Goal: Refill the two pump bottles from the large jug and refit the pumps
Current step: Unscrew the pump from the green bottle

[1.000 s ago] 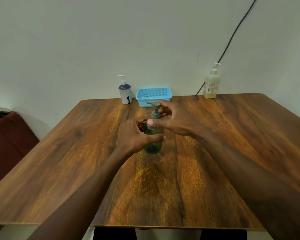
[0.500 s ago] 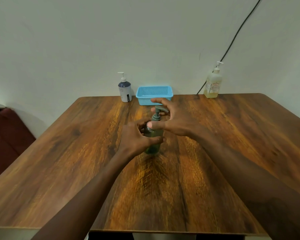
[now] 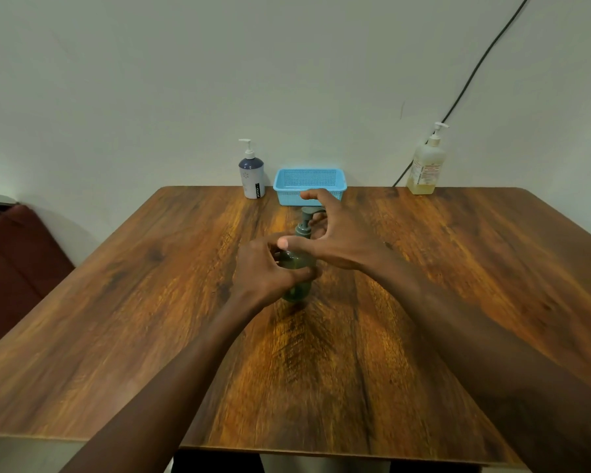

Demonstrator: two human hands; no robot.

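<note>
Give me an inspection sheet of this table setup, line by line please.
Surface: wooden table, bare across the near half.
Job's things: green pump bottle upright mid-table, pump on; blue-and-white pump bottle and yellow pump bottle at the far edge; no large jug seen.
Clutter: blue basket at the far edge.
Hands: left hand wraps the green bottle's body; right hand open around its pump.
Cables: black cable runs down the wall.
Surroundings: plain wall; dark red seat at left.
</note>
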